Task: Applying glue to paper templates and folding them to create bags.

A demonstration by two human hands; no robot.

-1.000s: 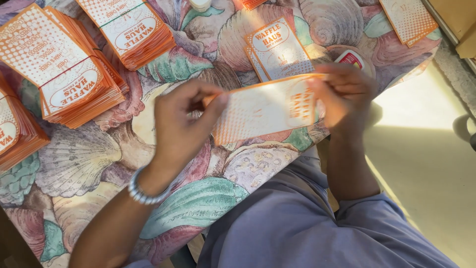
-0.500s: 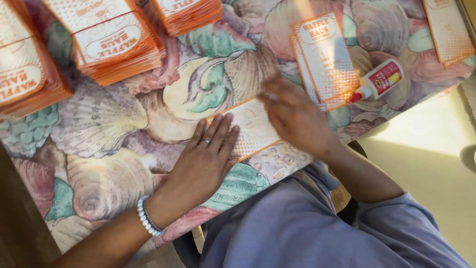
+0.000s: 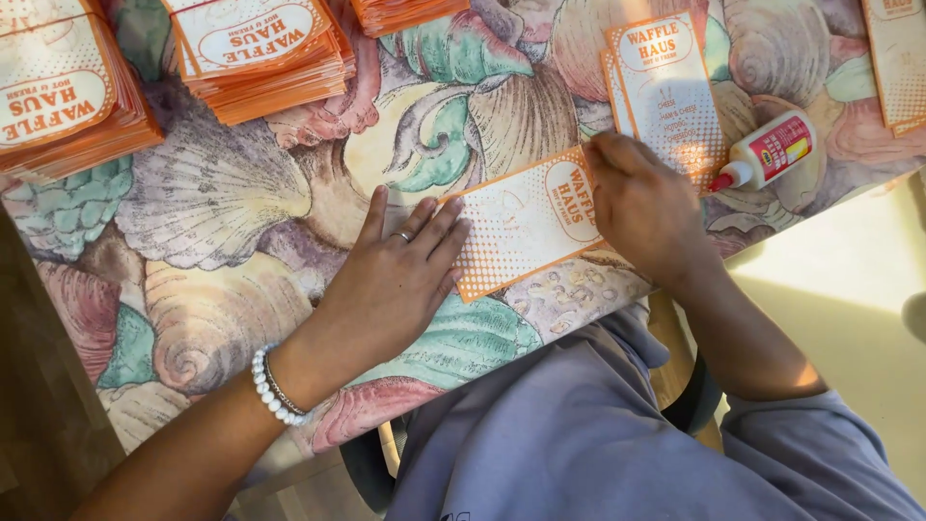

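1. Far left: stacks of orange paper bags (image 3: 256,53) are piled on the shell-patterned tablecloth (image 3: 212,207).
2. Left hand (image 3: 391,285) is laid flat, fingers extended, on the near bag's left end.
3. The orange paper bag (image 3: 526,222) is pressed at centre.
4. Right hand (image 3: 641,207) is curled, fingertips pressing the right edge.
5. Glue bottle (image 3: 772,150) lies right; uneven pressure could likely skew the seam.
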